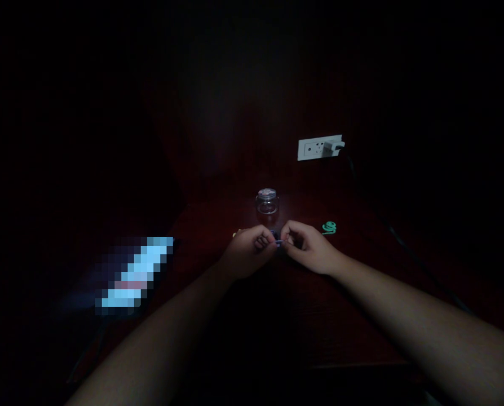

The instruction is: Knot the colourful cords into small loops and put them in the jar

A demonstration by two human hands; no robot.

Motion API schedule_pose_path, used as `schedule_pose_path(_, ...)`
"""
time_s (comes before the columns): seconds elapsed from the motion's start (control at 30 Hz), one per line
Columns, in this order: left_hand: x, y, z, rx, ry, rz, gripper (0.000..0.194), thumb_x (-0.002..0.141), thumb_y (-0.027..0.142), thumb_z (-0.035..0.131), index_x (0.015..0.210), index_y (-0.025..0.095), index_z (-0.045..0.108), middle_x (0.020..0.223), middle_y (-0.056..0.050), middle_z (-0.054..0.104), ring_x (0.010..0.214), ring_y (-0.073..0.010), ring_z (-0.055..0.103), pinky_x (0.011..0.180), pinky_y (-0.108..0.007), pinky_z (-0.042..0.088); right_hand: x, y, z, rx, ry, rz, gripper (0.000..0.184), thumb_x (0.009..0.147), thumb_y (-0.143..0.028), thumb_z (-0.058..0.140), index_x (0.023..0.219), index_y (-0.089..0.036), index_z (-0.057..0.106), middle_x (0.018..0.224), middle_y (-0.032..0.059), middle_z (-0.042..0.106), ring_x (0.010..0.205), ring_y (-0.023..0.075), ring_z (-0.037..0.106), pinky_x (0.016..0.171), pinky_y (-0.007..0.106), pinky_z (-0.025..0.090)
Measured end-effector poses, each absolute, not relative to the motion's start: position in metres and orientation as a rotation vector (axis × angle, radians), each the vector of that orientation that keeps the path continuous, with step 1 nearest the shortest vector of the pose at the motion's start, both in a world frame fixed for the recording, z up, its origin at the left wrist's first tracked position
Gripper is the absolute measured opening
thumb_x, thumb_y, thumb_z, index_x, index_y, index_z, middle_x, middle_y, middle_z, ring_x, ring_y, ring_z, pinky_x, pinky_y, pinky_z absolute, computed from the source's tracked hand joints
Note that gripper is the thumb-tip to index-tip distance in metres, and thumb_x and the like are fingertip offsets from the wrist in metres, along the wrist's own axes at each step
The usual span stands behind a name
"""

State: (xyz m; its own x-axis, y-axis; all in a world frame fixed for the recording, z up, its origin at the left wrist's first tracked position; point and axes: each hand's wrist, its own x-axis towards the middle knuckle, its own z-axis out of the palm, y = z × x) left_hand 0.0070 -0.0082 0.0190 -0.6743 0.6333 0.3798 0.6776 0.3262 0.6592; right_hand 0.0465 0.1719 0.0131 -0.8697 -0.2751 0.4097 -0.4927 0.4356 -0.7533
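Observation:
My left hand (252,248) and my right hand (308,247) meet above the dark red tabletop, each closed in a pinch. A thin, pale purple strand (279,242) runs between their fingertips, one end in each hand. Something dark bluish lies just behind the fingertips, too dim to make out. Beyond the hands stands a small clear jar (268,206) with a patterned lid. To the right of my right hand lies a coiled green cord (329,227). A small yellowish thing (235,234) shows at the edge of my left hand, mostly hidden by it.
At the left is a bright, pixelated screen (140,273). A white wall socket (319,148) with a plug in it is at the back right. A dark cable (421,268) runs along the right side. The tabletop's front edge (357,366) shows faintly; the surroundings are very dark.

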Motion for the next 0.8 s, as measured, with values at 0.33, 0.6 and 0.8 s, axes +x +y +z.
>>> schedule_pose_path(0.33, 0.0062, -0.0075, 0.0171, -1.215, -2.495, -1.3, 0.012, 0.078, 0.027, 0.051, 0.078, 0.015, 0.056, 0.067, 0.0, 0.06, 0.057, -0.0086, 0.051, 0.055, -0.02, 0.041, 0.047, 0.1727, 0.0139, 0.682, -2.468, 1.371, 0.004, 0.075, -0.02, 0.051, 0.076, -0.016, 0.051, 0.059, -0.0028, 0.045, 0.053, 0.0088, 0.039, 0.05, 0.022, 0.032)
schedule_pose_path(0.6, 0.007, -0.0069, 0.0191, -1.215, -2.494, -1.357, 0.011, 0.078, 0.026, 0.052, 0.078, 0.015, 0.056, 0.066, 0.0, 0.058, 0.057, -0.0081, 0.05, 0.053, -0.019, 0.041, 0.0472, 0.1731, 0.0144, 0.706, -2.456, 1.375, 0.004, 0.076, -0.02, 0.051, 0.075, -0.016, 0.051, 0.057, -0.0033, 0.044, 0.052, 0.0087, 0.038, 0.049, 0.022, 0.032)
schedule_pose_path(0.8, 0.0055, -0.0075, 0.0159, -1.193, -2.496, -1.322, 0.011, 0.078, 0.026, 0.052, 0.078, 0.016, 0.056, 0.067, 0.0, 0.059, 0.058, -0.0086, 0.051, 0.054, -0.02, 0.041, 0.0469, 0.1721, 0.0134, 0.669, -2.462, 1.377, 0.008, 0.078, -0.024, 0.051, 0.075, -0.016, 0.051, 0.056, -0.0035, 0.044, 0.05, 0.0086, 0.037, 0.048, 0.022, 0.031)
